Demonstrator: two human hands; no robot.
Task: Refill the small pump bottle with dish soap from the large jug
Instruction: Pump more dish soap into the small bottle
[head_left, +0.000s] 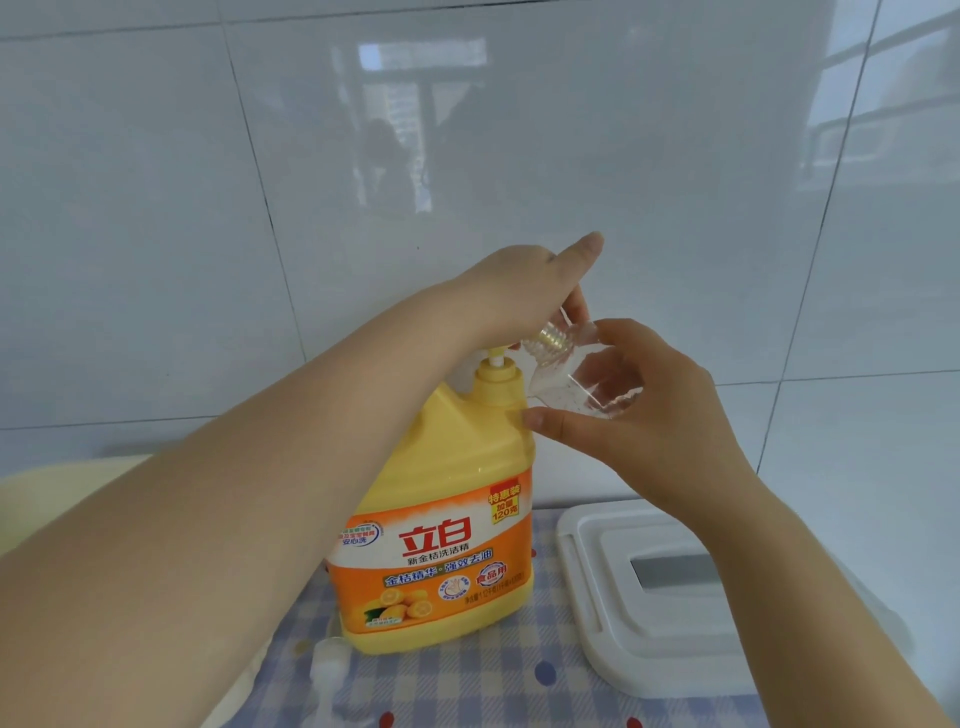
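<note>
The large yellow-orange dish soap jug (441, 519) stands upright on the checked cloth. My left hand (524, 280) reaches across and lies over its pump head, hiding it; only the pump stem (132, 359) shows, and my forefinger sticks out. My right hand (644, 415) holds the small clear bottle (582, 384), tilted, just right of the jug's neck. The bottle's threaded mouth (548, 345) points up-left beneath my left fingers. A little whitish liquid lies in the bottle. The small bottle's pump top (327, 662) lies on the cloth by the jug's base.
A white plastic lidded box (649, 597) sits at the right on the blue checked cloth (467, 686). A cream basin (57, 493) is at the left, partly behind my left forearm. A glossy white tiled wall (467, 156) rises right behind the jug.
</note>
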